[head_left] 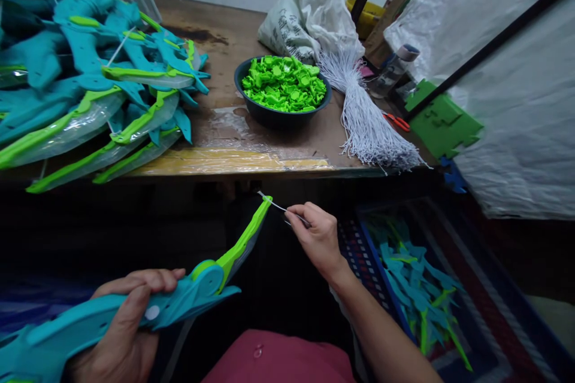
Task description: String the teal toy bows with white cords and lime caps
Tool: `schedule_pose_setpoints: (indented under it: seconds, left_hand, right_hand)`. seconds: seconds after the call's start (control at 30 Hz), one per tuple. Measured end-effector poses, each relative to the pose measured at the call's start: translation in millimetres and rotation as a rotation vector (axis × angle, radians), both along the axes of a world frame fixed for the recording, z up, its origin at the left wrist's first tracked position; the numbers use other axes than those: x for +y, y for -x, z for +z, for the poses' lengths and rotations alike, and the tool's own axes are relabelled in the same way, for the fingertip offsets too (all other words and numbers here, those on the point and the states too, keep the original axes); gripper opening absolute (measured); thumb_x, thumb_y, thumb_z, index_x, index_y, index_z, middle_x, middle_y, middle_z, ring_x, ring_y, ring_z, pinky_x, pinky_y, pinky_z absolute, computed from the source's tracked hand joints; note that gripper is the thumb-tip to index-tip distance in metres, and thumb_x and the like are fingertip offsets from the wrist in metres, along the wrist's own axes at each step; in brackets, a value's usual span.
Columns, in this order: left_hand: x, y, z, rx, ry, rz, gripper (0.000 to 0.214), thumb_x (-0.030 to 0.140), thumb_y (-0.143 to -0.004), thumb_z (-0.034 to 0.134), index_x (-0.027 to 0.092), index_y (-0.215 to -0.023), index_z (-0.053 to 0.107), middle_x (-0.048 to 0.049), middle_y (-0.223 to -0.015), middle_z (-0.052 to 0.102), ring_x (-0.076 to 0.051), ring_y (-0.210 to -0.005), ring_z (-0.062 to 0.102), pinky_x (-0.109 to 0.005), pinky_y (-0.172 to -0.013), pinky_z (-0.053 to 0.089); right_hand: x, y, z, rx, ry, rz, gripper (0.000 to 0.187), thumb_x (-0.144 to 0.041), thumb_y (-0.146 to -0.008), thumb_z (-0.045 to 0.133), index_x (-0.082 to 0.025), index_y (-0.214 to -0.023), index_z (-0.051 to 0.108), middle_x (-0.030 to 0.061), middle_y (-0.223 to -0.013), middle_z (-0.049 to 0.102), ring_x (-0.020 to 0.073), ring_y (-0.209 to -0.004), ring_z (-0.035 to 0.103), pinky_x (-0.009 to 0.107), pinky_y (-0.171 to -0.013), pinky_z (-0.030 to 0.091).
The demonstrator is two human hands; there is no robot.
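Observation:
My left hand [123,323] is wrapped round the teal body of a toy bow [197,290], whose green limb rises toward the table edge. My right hand [317,236] pinches a thin white string [275,203] that runs to the tip of that green limb. Both hands are held low, in front of the wooden table [233,137]. A dark bowl [278,116] full of small bright green plastic pieces [284,82] stands on the table's middle. Beside it lies a bundle of white strings [366,119].
A heap of finished teal and green bows [90,78] fills the table's left. A white sack [314,9], a green plastic part [442,122] and orange-handled scissors [398,121] lie at the right. A blue crate with teal and green parts [417,287] stands on the floor at the right.

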State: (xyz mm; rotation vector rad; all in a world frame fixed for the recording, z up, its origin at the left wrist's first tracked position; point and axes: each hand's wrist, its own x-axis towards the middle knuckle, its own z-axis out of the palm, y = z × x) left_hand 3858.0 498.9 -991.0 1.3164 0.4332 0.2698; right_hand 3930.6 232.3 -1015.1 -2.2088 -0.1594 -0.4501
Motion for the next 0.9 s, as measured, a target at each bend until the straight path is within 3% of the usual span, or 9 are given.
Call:
schedule_pose_setpoints:
  seconds: [0.3,0.63,0.77,0.9]
  left_hand:
    - [1,-1,-5.2,-0.046,0.074,-0.047,0.011,0.026,-0.093,0.068,0.023,-0.087,0.059,0.0039,-0.086,0.059,-0.015,-0.084,0.057,-0.036,-0.101,0.056]
    - [1,-1,-9.9,-0.05,0.055,-0.037,0.012,0.023,-0.089,0.071,0.022,-0.087,0.06,0.0026,-0.084,0.061,-0.016,-0.085,0.059,-0.039,-0.101,0.058]
    - [1,-2,-10.5,-0.076,0.085,-0.043,0.012,0.023,-0.09,0.07,0.023,-0.087,0.058,0.0039,-0.085,0.059,-0.015,-0.081,0.057,-0.036,-0.098,0.059]
    - [0,-3,-8.5,-0.064,0.058,-0.049,0.011,0.022,-0.091,0.069,0.022,-0.087,0.058,0.0034,-0.086,0.06,-0.015,-0.085,0.058,-0.035,-0.1,0.058]
  right_hand:
    - [6,-21,-22.3,0.185,0.035,0.084,0.016,-0.013,-0.095,0.054,-0.018,-0.09,0.068,0.0023,-0.086,0.069,0.0152,-0.075,0.063,0.026,-0.07,0.044]
    - [15,-24,-12.9,0.12,-0.221,0.001,0.008,-0.021,-0.091,0.072,-0.024,-0.088,0.078,-0.0023,-0.085,0.077,0.0151,-0.074,0.07,0.026,-0.07,0.049]
    - [9,-28,-9.9,0.086,-0.144,0.03,0.012,-0.02,-0.093,0.068,-0.021,-0.083,0.073,-0.0018,-0.077,0.071,0.0134,-0.067,0.063,0.026,-0.066,0.045]
    - [8,-31,-5.4,-0.017,-0.058,0.021,0.017,-0.019,-0.099,0.056,-0.019,-0.083,0.061,0.0009,-0.081,0.059,0.0144,-0.075,0.058,0.027,-0.071,0.042]
